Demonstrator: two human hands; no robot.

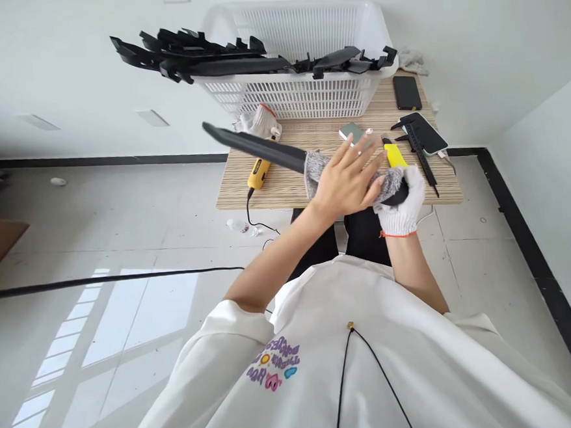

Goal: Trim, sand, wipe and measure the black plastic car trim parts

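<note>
My left hand (346, 180) is bare and lies flat, fingers stretched and spread, over a grey knit cloth (314, 167). That cloth is wrapped around a long black plastic part (261, 147), whose tapered end sticks out to the upper left. My right hand (404, 202), in a white knit glove with an orange cuff edge, is closed around the part's right end, where cloth and black plastic both show. Its fingertips are partly hidden. Just behind that hand lies a yellow-handled cutter (395, 155). My left palm covers the middle of the cloth.
A white basket (301, 99) heaped with black plastic parts (206, 56) stands at the table's back. On the wooden table (293, 190) lie a yellow corded tool (259, 173), a white glove (259, 121), calipers (421, 152), a phone (429, 133) and a black device (407, 93).
</note>
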